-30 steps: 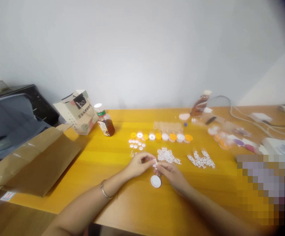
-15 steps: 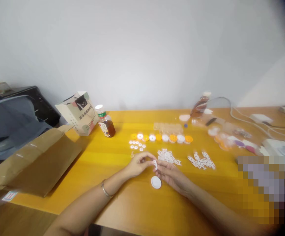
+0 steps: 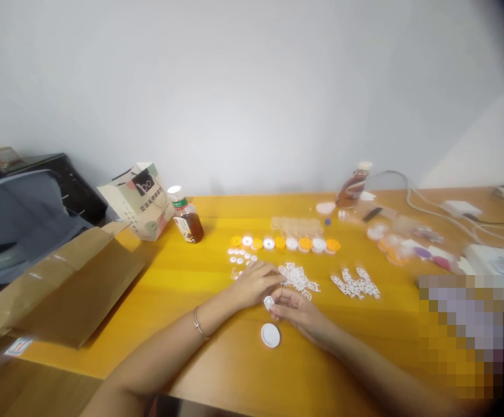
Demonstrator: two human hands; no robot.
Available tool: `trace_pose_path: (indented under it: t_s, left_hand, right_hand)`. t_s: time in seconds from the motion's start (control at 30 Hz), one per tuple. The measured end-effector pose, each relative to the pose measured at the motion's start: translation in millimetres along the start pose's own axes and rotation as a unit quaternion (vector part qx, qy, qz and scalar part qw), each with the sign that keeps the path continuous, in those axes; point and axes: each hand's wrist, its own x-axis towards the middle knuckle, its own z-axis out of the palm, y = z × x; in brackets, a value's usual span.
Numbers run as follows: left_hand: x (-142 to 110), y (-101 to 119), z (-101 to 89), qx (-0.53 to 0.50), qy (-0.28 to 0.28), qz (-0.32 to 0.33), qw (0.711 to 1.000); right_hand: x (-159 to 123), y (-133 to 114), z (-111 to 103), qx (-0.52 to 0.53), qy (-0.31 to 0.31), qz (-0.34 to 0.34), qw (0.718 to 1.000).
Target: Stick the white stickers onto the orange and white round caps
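In the head view, my right hand point(image 3: 298, 313) pinches a small white openwork piece point(image 3: 268, 302) between thumb and fingers. My left hand point(image 3: 258, 284) lies palm down just beyond it, fingers stretched towards the near pile of white openwork pieces point(image 3: 295, 277). Its fingertips reach the left edge of that pile; whether they touch a piece is hidden. On the table in front of both hands rests a round white lid point(image 3: 270, 335). Small white discs point(image 3: 238, 253) lie beyond my left hand, partly covered by it.
A row of orange and white round caps point(image 3: 292, 244) crosses the table, with clear cups point(image 3: 298, 226) behind. Another group of white pieces point(image 3: 356, 284) lies right. Two bottles point(image 3: 186, 220) point(image 3: 354, 185), a paper bag point(image 3: 141, 202), a brown bag point(image 3: 73, 284) and cables point(image 3: 430, 208) stand around.
My left hand has let go of the white piece and moved towards the pile, its fingers straightening. The right hand keeps the piece. The round lid has shifted slightly nearer and left.
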Motion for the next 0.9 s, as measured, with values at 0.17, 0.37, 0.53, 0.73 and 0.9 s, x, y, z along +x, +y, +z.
trace_pose_path:
  t_s: [0.17, 0.37, 0.53, 0.73, 0.9]
  left_hand:
    - [5.5, -3.8, 5.4, 0.011, -0.003, -0.013, 1.0]
    - [5.9, -6.2, 8.2, -0.098, 0.073, -0.056, 0.991]
    - [-2.6, -5.3, 2.3, -0.24, 0.144, -0.161, 0.946]
    - [-11.8, -5.8, 0.2, -0.364, 0.161, -0.243, 0.885]
    - [-11.5, -5.0, -2.8, -0.405, 0.163, -0.284, 0.854]
  right_hand:
    - [0.2, 0.0, -0.5, -0.003, 0.008, -0.005, 1.0]
    - [2.0, 2.3, -2.1, 0.021, 0.02, 0.001, 1.0]
    - [5.6, 3.7, -7.2, 0.047, 0.044, 0.007, 0.998]
    - [7.2, 2.8, -11.5, 0.08, 0.122, 0.0, 0.989]
    - [8.2, 3.2, -11.2, 0.091, 0.186, -0.032, 0.978]
